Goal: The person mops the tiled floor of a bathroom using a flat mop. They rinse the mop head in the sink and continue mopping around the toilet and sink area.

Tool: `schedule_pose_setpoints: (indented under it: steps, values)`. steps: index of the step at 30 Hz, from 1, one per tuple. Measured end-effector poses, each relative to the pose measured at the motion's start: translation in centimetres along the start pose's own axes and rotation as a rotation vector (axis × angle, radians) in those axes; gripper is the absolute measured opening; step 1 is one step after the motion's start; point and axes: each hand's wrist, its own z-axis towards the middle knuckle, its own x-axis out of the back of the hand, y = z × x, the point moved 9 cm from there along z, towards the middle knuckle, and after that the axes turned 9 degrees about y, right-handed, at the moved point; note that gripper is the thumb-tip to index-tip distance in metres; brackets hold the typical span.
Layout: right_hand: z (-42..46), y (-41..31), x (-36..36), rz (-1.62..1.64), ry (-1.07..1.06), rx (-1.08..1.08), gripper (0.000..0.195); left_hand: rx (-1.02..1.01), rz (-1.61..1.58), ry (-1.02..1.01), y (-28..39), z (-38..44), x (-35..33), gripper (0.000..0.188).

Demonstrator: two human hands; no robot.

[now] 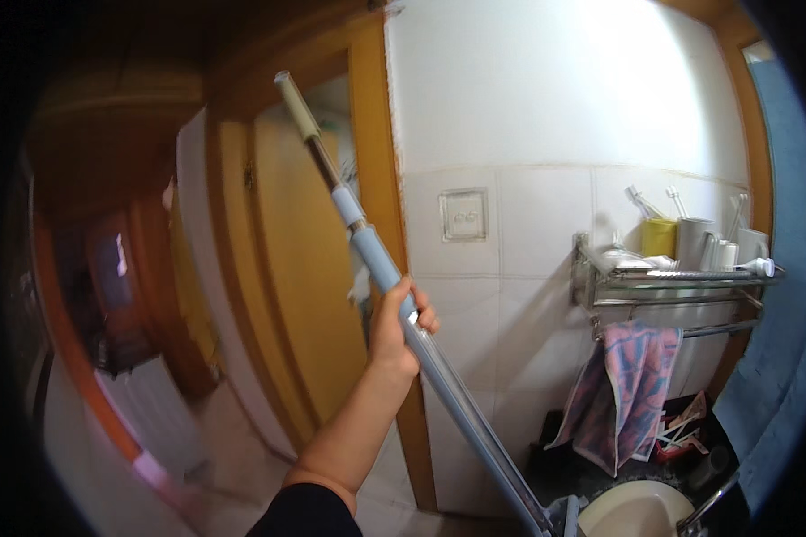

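My left hand grips a long metal-and-plastic pole, probably a mop handle, just below its blue-grey sleeve. The pole slants from upper left to lower right, with a beige grip on its raised end. Near the bottom edge it runs into a blue-grey plastic bracket, beside a cream washbasin; whatever lies lower is cut off. My thumb lies along the near side, and the fingers wrap round behind. My right hand is out of view.
A wall rack at the right carries a yellow cup, other cups and toothbrushes. A patterned towel hangs below, over a dark counter. Behind the pole stands a wooden door; a blurred hallway floor stretches left.
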Motion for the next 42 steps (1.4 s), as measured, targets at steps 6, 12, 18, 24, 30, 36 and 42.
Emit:
schedule_pose_setpoints:
  steps: [6,12,18,24,30,36,42]
  values:
    - [0.5,-5.5,2.5,0.062,0.008,0.048,0.068,-0.098,-0.058,-0.047,3.7,-2.0,-0.3,0.022]
    - [-1.1,-10.7,0.8,0.034,-0.033,0.122,0.067,-0.236,-0.090,0.017,8.8,-3.2,2.7,0.024]
    - [-2.1,-12.9,0.4,0.003,-0.052,0.143,0.066,-0.314,-0.067,0.132,10.9,-4.0,5.9,0.024]
    - [-3.5,-13.4,1.6,-0.007,-0.010,0.121,0.065,-0.250,-0.131,0.170,11.4,-2.3,10.5,0.022]
    - [-6.5,-11.5,3.5,-0.012,0.039,0.034,0.064,-0.203,-0.208,0.150,12.4,0.1,15.0,0.024]
    - [-10.3,-4.5,8.6,0.045,0.113,-0.154,0.063,-0.105,-0.350,0.052,11.2,3.1,18.7,0.022]
    - [-12.7,-5.2,7.3,-0.282,0.081,0.311,0.048,0.049,-0.304,-0.041,10.1,3.3,20.1,0.027]
